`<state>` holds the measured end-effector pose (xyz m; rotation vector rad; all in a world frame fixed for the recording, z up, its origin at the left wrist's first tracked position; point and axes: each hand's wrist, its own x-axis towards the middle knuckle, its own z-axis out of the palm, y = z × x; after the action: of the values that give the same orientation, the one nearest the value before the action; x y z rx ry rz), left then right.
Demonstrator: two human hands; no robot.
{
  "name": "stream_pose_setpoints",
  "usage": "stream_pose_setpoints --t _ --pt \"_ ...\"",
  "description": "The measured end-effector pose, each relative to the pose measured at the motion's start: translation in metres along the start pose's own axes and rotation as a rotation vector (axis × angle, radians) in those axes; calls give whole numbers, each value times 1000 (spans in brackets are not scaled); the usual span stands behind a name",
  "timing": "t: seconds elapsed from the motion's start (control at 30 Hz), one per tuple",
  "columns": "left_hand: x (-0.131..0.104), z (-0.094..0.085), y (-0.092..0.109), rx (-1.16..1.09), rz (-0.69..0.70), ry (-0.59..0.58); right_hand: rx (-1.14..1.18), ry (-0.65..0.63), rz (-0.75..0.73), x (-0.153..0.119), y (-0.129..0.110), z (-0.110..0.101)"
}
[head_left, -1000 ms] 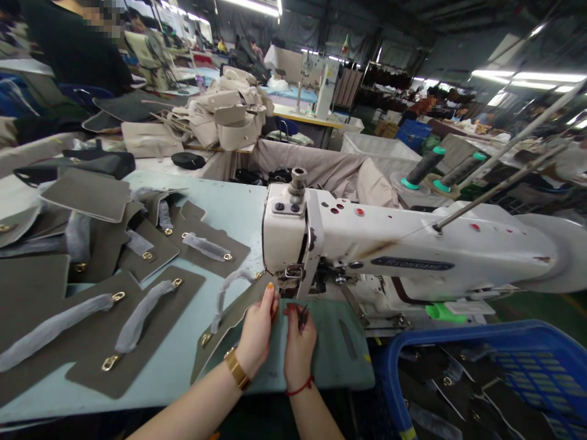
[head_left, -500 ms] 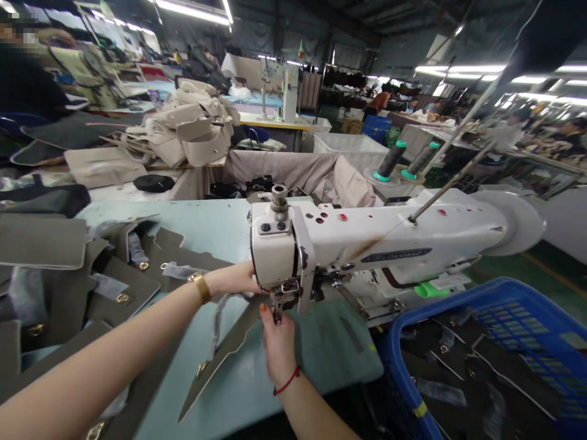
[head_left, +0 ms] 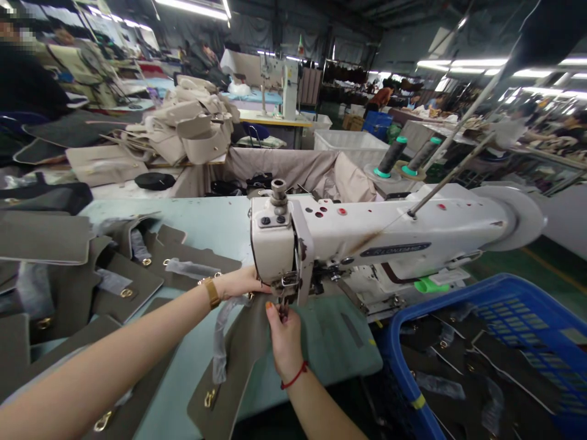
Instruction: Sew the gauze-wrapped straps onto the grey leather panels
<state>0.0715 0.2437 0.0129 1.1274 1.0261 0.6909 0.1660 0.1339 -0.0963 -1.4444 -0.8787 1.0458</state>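
A grey-brown bag panel (head_left: 243, 360) with a gold clasp (head_left: 210, 398) and a plastic-wrapped strap (head_left: 221, 348) lies under the head of a white sewing machine (head_left: 274, 244). My left hand (head_left: 241, 282) reaches to the panel's far side, beside the needle area. Most of its fingers are hidden behind the machine head. My right hand (head_left: 287, 345), in front of the presser foot, is closed, with the thumb at the panel's edge. A small dark metal tool that looks like thread snips (head_left: 284, 310) pokes up from its grip.
Several similar panels (head_left: 123, 281) with wrapped straps overlap on the left of the pale green table (head_left: 202, 214). A blue plastic basket (head_left: 398, 354) of panels stands at the right. Beige bag pieces (head_left: 192, 122) are heaped behind. Two dark thread cones (head_left: 392, 156) stand behind the machine.
The panel has turned, so its clasp end now points more toward me and more of its face shows. My right hand has moved slightly right, the dark tool moving with it.
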Motion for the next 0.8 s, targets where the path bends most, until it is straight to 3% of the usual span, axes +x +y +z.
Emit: stream_pose_setpoints --t 0.13,0.33,0.57,0.67,0.8 --pt "-7 2 -21 17 -27 -94 25 -102 50 4 -2 -17" --pt "-17 8 -55 -14 -9 -59 31 -283 97 21 -13 -46" --pt "-17 6 -59 57 49 -101 25 -353 56 29 -24 -55" --pt "-16 -7 -78 147 135 26 1 -350 35 26 -28 -59" --pt "-33 -19 -131 221 316 314 -40 -367 43 11 -29 -73"
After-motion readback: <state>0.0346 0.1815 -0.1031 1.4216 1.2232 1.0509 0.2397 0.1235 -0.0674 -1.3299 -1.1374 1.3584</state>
